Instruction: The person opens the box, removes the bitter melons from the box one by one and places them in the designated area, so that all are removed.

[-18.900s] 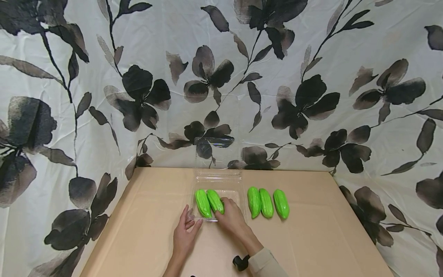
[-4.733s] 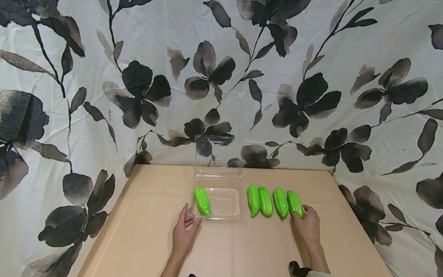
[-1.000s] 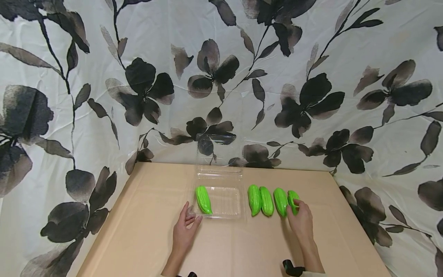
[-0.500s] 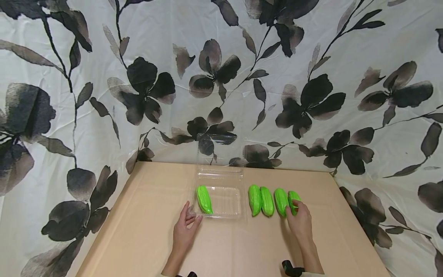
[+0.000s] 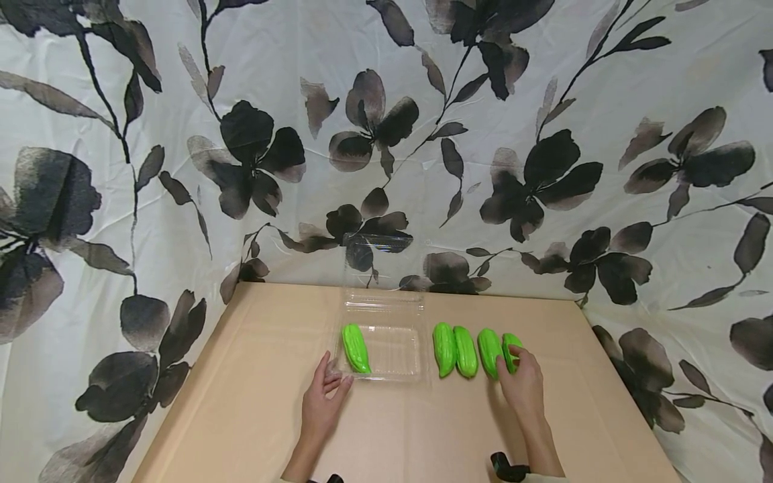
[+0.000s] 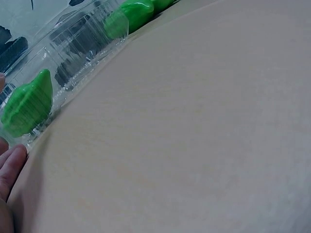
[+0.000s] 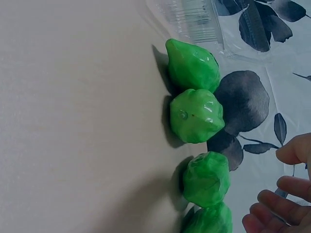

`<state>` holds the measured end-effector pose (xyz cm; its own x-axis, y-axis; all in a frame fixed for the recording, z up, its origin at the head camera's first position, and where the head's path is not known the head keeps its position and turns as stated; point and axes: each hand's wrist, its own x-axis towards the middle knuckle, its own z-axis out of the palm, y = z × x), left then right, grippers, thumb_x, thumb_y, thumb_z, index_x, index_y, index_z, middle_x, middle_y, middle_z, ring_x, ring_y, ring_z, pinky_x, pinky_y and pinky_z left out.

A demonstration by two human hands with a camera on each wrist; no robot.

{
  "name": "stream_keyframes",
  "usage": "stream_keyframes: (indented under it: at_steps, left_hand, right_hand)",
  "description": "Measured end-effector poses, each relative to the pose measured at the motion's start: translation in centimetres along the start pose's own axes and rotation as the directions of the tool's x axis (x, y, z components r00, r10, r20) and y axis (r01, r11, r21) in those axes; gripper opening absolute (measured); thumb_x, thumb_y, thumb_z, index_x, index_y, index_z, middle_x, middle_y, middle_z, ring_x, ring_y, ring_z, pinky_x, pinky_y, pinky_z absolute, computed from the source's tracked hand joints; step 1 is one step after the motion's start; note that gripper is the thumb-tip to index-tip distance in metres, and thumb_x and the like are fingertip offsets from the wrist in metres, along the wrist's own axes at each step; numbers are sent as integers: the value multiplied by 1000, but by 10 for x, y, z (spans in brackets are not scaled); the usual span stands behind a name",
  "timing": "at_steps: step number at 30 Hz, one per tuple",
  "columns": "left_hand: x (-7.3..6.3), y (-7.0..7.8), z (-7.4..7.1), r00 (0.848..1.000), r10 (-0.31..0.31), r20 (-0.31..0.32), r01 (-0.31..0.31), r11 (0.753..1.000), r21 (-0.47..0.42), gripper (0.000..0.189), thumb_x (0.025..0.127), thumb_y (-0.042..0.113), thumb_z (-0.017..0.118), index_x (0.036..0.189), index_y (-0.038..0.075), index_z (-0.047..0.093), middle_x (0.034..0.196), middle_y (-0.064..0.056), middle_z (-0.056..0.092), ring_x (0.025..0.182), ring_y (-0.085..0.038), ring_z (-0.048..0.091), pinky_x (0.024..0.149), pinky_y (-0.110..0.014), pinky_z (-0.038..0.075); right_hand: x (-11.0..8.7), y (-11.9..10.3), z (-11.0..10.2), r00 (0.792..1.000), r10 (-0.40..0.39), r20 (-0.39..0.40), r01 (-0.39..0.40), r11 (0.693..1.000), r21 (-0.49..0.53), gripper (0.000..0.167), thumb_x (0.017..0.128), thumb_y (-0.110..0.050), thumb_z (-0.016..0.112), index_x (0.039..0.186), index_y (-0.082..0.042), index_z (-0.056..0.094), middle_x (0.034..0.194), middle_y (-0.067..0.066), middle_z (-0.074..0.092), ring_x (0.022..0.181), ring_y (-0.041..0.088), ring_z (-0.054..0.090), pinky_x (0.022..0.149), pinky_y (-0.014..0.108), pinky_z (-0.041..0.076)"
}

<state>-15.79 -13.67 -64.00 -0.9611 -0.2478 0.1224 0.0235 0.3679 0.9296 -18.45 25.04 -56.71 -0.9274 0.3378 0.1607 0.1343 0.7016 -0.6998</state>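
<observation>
A clear plastic container lies with its hinged lid up, holding one shiny green toy cucumber at its left side. My left hand grips the container's front left corner, thumb along the front; its fingertips show at the edge of the left wrist view. To the container's right, several similar cucumbers lie in a row. Over the rightmost cucumber hovers my right hand, partly hiding it. The right wrist view shows its fingers spread and apart from the cucumbers.
A tan tabletop bears everything. Behind it hangs a white cloth with dark flowers, and the raised clear lid stands in front of it. A black wrist strap device sits on the right wrist.
Since the oldest frame, one cucumber has gone from the container to the right end of the row. My right hand has let go of it and shifted slightly left; the left hand stays put.
</observation>
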Motion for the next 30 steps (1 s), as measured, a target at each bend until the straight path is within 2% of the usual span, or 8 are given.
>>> stream_keyframes:
  at_steps: [7, 14, 22, 30]
  left_hand:
    - [1, 0, 0, 1000, -1, -3, 1, 1000, -10, 74, 92, 36, 73, 154, 16, 39, 123, -17, 69, 101, -28, 73, 86, -39, 62]
    - [1, 0, 0, 1000, -15, 5, 15, 1000, -1, 75, 92, 38, 72, 155, 17, 37, 123, -17, 69, 102, -29, 73, 87, -43, 61]
    - [1, -2, 1, 1000, -15, 2, 15, 1000, -5, 75, 92, 38, 73, 155, 17, 37, 127, -17, 67, 102, -29, 73, 93, -48, 58]
    - [1, -3, 3, 1000, -3, -6, 3, 1000, 5, 74, 92, 38, 72, 154, 16, 38, 124, -17, 68, 101, -28, 73, 92, -48, 59]
  right_hand:
    - [1, -7, -1, 1000, -3, -4, 3, 1000, 27, 45, 99, -22, 58, 133, 5, 54, 130, 24, 58, 114, 39, 56, 90, 51, 50]
    - [1, -15, 1, 1000, -3, 0, 3, 999, 44, 47, 98, -22, 59, 135, 6, 53, 132, 25, 56, 117, 41, 55, 95, 54, 50]
    - [0, -21, 4, 999, -37, -16, 38, 998, 46, 46, 96, -21, 62, 134, 4, 55, 130, 23, 59, 112, 39, 58, 90, 49, 52]
    - [-1, -25, 7, 998, -59, -5, 59, 997, 54, 46, 96, -22, 63, 133, 4, 56, 129, 21, 59, 112, 37, 58, 88, 47, 52]
